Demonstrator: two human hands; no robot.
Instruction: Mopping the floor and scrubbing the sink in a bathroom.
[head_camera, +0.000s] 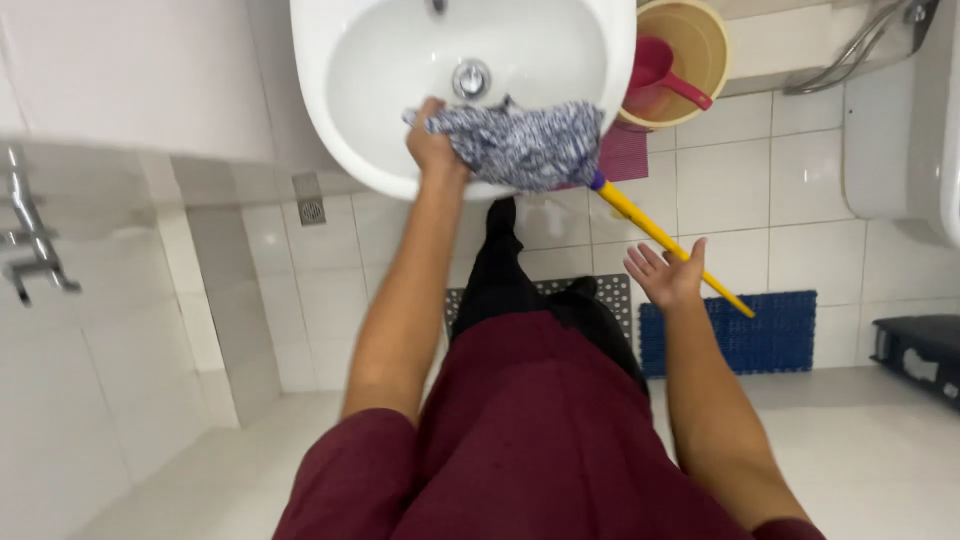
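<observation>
My left hand (432, 145) grips the blue-and-white cloth head of a mop (520, 145), which lies over the front rim of a white washbasin (330, 130). The mop's yellow handle (665, 240) slants down to the right from the basin. My right hand (667, 272) is spread open just in front of that handle, palm up, with nothing in it; whether it touches the handle I cannot tell. The basin's metal drain (471, 77) shows above the mop head.
A yellow bucket (700, 45) holding a pink scoop (655, 75) stands right of the basin. A blue mat (745, 335) and a grey mat (605, 295) lie on the tiled floor. A black object (920, 350) sits at the right, metal taps (30, 250) at the left.
</observation>
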